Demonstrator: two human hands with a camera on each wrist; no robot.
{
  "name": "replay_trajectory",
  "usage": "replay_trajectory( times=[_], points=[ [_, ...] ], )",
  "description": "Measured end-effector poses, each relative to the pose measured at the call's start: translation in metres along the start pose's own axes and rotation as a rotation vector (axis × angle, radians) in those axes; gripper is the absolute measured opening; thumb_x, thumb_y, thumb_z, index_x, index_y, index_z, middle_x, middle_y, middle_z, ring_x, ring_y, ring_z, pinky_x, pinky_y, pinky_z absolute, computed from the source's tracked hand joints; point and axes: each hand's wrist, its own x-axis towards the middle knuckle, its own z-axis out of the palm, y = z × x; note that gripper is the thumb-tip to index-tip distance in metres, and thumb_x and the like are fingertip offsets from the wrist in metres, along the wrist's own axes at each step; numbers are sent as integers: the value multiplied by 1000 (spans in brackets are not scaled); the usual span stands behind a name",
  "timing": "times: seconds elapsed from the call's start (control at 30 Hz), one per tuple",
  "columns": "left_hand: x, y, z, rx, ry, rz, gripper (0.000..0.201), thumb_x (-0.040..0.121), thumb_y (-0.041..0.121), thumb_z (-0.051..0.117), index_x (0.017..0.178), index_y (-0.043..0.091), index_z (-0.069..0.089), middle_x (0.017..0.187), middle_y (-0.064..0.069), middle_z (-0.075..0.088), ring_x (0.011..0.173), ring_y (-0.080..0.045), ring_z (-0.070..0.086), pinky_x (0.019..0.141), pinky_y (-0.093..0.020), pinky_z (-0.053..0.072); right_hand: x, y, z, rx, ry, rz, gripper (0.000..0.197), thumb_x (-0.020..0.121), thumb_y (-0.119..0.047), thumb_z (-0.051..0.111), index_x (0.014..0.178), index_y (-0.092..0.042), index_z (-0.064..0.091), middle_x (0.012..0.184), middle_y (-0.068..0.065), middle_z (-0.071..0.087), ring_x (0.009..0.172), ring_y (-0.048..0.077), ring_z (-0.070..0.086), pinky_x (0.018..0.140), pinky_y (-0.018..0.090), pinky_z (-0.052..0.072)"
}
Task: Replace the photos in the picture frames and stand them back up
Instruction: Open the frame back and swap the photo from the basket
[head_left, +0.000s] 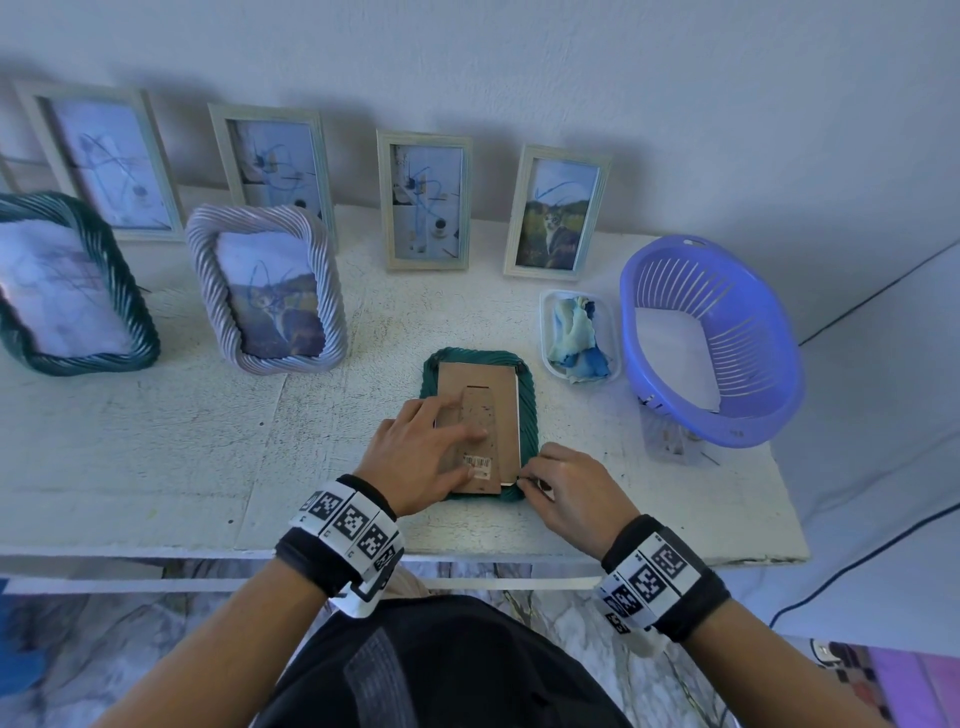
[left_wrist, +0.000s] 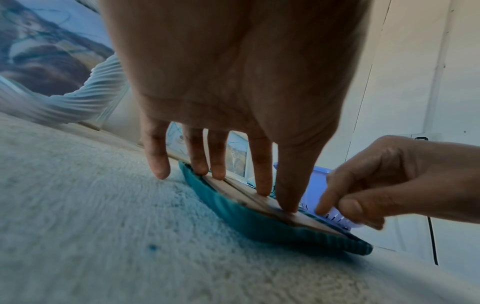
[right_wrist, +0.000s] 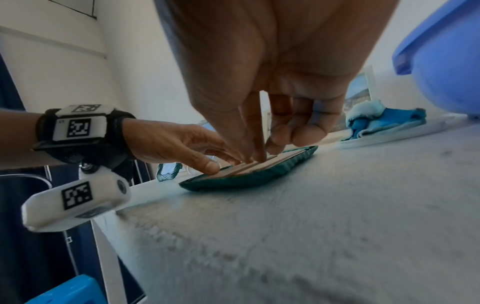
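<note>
A: Where is the work item located?

B: The dark green twisted-rope picture frame (head_left: 529, 410) lies face down on the white painted table (head_left: 156, 467), near the front edge. Its brown cardboard backing board (head_left: 480, 384) faces up, with the fold-out stand flat against it.

A: Condition of the left hand?

B: The left hand (head_left: 421, 452) is spread flat, fingers straight, pressing on the backing board. The little finger reaches past the frame's left rim toward the table.

A: Condition of the right hand?

B: The right hand (head_left: 569, 486) is at the frame's near right corner, fingers curled, thumb and forefinger tips pinched at the board's edge. Exactly what they nip is too small to tell.

A: Surrounding items?

B: Just right of the frame: a small clear tray holding a blue-and-white crumpled cloth (head_left: 576, 332), then a lilac slotted plastic basket (head_left: 711, 338). Six frames stand upright behind, toward the wall.
</note>
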Motion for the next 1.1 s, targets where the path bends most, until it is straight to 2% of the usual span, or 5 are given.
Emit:
replay_trajectory(
  times=[0.2,0.33,0.7,0.87,1.1],
  points=[
    [-3,-16,-6,-186,-21,66,45,99,36,47,143,41,42,153,0,31,138,-20,31,111,-44,35,9,-17,-6,-64,57,-46,43,89,-46,45,113,-17,64,111,4,55,98,22,48,81,30,45],
    [-18,-30,-9,-210,159,18,28,93,24,59,120,29,63,129,4,50,116,-15,52,92,-40,49,11,-23,-1,-180,-62,-25,60,81,-65,45,124,-27,60,131,7,50,117,31,45,92,43,44],
    [-43,-36,-8,-75,46,32,24,90,35,60,113,31,67,131,8,54,116,-12,56,90,-35,50,9,-21,10,-114,-57,-5,66,82,-62,37,132,-24,56,138,9,45,117,32,47,90,40,49],
    [-42,-27,-20,-168,-153,-72,67,73,66,35,120,29,65,139,2,46,127,-16,42,104,-35,36,10,-22,10,-120,-79,27,59,87,-56,53,138,-26,50,145,4,36,124,28,39,94,38,47],
    [-36,-23,-28,-241,-216,-129,41,92,45,60,126,22,63,144,2,41,132,-14,36,108,-30,29,9,-22,11,-120,-65,24,58,88,-54,58,138,-26,51,145,4,36,123,28,40,90,38,49]
  ],
)
